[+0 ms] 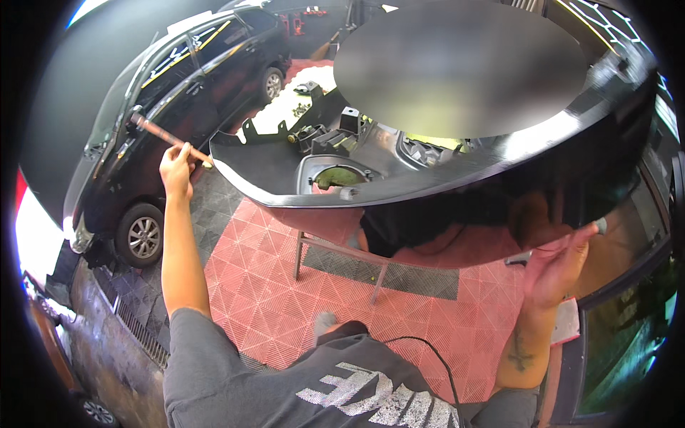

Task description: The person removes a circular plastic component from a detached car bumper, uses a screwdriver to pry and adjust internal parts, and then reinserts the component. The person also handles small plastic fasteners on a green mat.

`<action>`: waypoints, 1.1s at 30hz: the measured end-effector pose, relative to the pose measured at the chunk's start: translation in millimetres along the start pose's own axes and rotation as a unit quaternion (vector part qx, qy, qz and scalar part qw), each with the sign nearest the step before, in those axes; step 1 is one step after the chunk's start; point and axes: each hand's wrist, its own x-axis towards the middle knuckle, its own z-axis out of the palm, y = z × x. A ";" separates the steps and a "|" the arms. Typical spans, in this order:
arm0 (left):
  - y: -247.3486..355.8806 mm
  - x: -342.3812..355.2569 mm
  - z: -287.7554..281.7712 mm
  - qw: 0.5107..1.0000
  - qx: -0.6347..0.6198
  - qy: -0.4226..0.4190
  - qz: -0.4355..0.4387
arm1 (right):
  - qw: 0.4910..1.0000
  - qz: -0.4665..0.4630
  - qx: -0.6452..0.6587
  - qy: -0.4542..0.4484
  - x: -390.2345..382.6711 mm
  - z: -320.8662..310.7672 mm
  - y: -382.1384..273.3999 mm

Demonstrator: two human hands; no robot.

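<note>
A glossy black car bumper point(457, 207) spans the upper middle and right, its hollow inner side showing brackets and a round opening. At its left end, my left hand point(177, 171) is closed around a slim brown stick point(158, 131) with a dark far end; a small pale piece shows by the bumper's corner. Against the bumper's lower right edge, my right hand point(558, 269) is raised with its fingers closed. A small grey thing point(601, 225) shows at those fingertips, too little of it to name. A blurred oval hides the upper middle.
Metal stand legs point(298, 257) show under the bumper. A dark car point(178, 93) is parked at the left, near a floor drain grate point(139, 332). Red and grey tiles point(264, 285) cover the floor. A black cable point(442, 357) runs beside my body. Dark glass panels point(628, 342) stand at the right.
</note>
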 end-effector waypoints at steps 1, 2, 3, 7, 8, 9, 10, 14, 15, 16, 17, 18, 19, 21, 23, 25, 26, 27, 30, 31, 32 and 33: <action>18.1 -20.2 -9.4 1.000 0.015 0.013 0.005 | 0.999 -0.007 -0.035 -0.011 2.0 16.3 0.8; 32.7 -36.0 -24.5 0.999 0.040 0.014 0.016 | 0.997 -0.015 -0.071 -0.023 4.3 34.4 0.1; 43.1 -49.6 -39.9 0.997 0.072 0.019 0.037 | 0.994 -0.017 -0.098 -0.033 6.0 39.9 -0.1; 50.7 -99.9 -84.7 0.987 0.121 0.093 0.053 | 0.976 -0.013 -0.146 -0.160 15.6 25.6 -7.1; 38.4 -107.9 -86.0 0.986 0.130 0.098 0.021 | 0.970 -0.031 -0.136 -0.199 20.7 25.6 -6.6; 18.7 -112.6 -95.7 0.991 0.099 0.083 0.021 | 0.963 -0.047 -0.118 -0.239 25.8 26.3 -6.0; 5.8 -117.8 -88.0 0.994 0.078 0.074 0.012 | 0.954 -0.066 -0.091 -0.277 31.2 26.1 -1.7; -3.3 -149.9 -39.5 0.994 0.054 0.091 -0.006 | 0.911 -0.174 -0.040 -0.372 38.2 18.7 24.4; 2.0 -164.2 -35.2 0.993 0.057 0.103 -0.005 | 0.906 -0.175 -0.015 -0.385 39.5 15.6 30.5; 7.6 -180.1 -28.1 0.992 0.062 0.113 -0.004 | 0.901 -0.167 -0.003 -0.401 41.9 11.7 30.6; 16.5 -192.4 -20.8 0.990 0.065 0.123 0.002 | 0.900 -0.156 0.007 -0.408 48.5 8.3 29.0; 25.3 -213.0 -18.9 0.987 0.075 0.142 0.006 | 0.897 -0.135 0.022 -0.421 53.8 3.4 30.8; 29.3 -235.8 -15.8 0.983 0.078 0.164 0.006 | 0.880 -0.130 0.033 -0.456 59.5 -1.0 37.4; 47.5 -282.5 -8.0 0.975 0.084 0.203 0.017 | 0.839 -0.126 0.060 -0.527 71.5 -8.7 49.2; 66.6 -332.3 9.0 0.965 0.089 0.242 0.035 | 0.828 -0.122 0.093 -0.540 81.2 -17.6 63.6; 91.1 -383.5 31.7 0.954 0.098 0.279 0.056 | 0.800 -0.112 0.102 -0.580 93.6 -36.5 78.2; 106.9 -412.1 45.4 0.946 0.105 0.299 0.068 | 0.785 -0.107 0.111 -0.601 104.5 -47.8 87.2; 121.8 -441.3 60.1 0.938 0.112 0.317 0.079 | 0.769 -0.103 0.120 -0.619 116.7 -59.3 96.7; 155.1 -521.7 120.3 0.925 0.116 0.344 0.110 | 0.749 -0.088 0.116 -0.647 149.8 -94.9 135.5; 167.5 -544.8 144.8 0.925 0.110 0.343 0.120 | 0.754 -0.062 0.118 -0.643 159.2 -105.1 149.1; 179.4 -569.8 171.5 0.927 0.105 0.336 0.132 | 0.762 -0.025 0.124 -0.635 170.7 -110.7 158.7; 191.8 -596.1 199.9 0.931 0.100 0.321 0.140 | 0.764 0.010 0.145 -0.629 178.9 -113.7 167.6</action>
